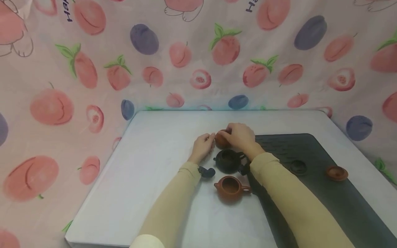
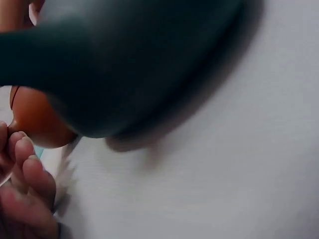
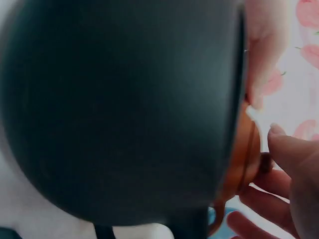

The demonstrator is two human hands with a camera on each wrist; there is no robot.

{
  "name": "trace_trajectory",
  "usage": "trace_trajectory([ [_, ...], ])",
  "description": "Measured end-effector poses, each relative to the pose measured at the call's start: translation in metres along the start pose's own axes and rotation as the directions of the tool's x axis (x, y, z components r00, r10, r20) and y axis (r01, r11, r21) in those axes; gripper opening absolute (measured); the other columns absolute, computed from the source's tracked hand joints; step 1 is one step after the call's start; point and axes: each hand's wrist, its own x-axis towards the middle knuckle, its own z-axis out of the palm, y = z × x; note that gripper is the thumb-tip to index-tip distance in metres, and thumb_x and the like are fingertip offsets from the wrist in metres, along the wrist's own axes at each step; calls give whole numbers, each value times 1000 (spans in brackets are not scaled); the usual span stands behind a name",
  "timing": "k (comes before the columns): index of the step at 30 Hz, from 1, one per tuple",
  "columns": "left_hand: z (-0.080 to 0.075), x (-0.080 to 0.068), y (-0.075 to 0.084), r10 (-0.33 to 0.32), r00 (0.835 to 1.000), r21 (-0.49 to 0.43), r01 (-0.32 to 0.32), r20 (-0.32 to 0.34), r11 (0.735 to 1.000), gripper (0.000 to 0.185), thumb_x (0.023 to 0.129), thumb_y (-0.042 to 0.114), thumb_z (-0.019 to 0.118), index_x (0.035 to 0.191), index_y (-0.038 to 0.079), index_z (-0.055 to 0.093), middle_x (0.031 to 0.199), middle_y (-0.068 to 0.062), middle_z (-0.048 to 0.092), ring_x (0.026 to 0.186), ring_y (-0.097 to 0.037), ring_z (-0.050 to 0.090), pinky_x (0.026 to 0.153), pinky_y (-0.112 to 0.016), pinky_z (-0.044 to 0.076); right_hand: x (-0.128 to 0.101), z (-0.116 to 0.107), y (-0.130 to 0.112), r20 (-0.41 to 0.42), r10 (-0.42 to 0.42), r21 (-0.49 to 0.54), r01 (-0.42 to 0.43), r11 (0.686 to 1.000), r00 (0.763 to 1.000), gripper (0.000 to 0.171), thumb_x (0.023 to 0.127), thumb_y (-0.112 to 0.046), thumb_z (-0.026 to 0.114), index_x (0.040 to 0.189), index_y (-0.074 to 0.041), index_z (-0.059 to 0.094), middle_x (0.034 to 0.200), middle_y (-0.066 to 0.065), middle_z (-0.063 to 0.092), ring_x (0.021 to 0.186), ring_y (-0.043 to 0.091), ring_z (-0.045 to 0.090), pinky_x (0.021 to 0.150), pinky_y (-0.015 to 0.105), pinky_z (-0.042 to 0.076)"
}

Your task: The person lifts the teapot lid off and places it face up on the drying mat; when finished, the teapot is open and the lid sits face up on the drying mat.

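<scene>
The farthest of three teapots, a reddish-brown one (image 1: 221, 141), has its lid on. My left hand (image 1: 203, 148) is at its spout side; in the left wrist view the fingertips (image 2: 37, 172) pinch the spout. From above, my right hand (image 1: 241, 136) holds the lid's knob (image 3: 266, 162) between thumb and fingers. A black teapot (image 1: 227, 162) without its lid stands just nearer, filling much of both wrist views. Closest to me is another reddish-brown teapot (image 1: 231, 194), uncovered, spout pointing left.
A dark tea tray (image 1: 285, 148) covers the table's right part, under my right forearm. A small black lid (image 1: 298, 167) lies on it, and a brown lid (image 1: 337, 173) sits at its right edge. The white table (image 1: 130, 179) extends left. Fruit-patterned cloth (image 1: 176, 55) hangs behind.
</scene>
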Motion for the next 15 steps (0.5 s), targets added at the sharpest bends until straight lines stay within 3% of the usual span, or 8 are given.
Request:
trace_trajectory([
  [8,-3,-1,3,-72,995,-82,77,63,994,46,108,42,52,93,0,63,66,-3,56,48,-15,48,43,-26,43,-4,10,0,-97,63,122,-51,991,993,32,93,-47,74,89,-16,71,88,4,70,81,27,63,72,45,52],
  [15,-1,1,3,-93,994,-89,97,49,991,45,107,46,52,91,6,62,69,-2,57,49,-15,49,43,-26,43,-4,14,1,-129,55,122,-39,992,990,31,96,-46,71,92,-15,72,90,6,69,83,28,64,74,48,52],
])
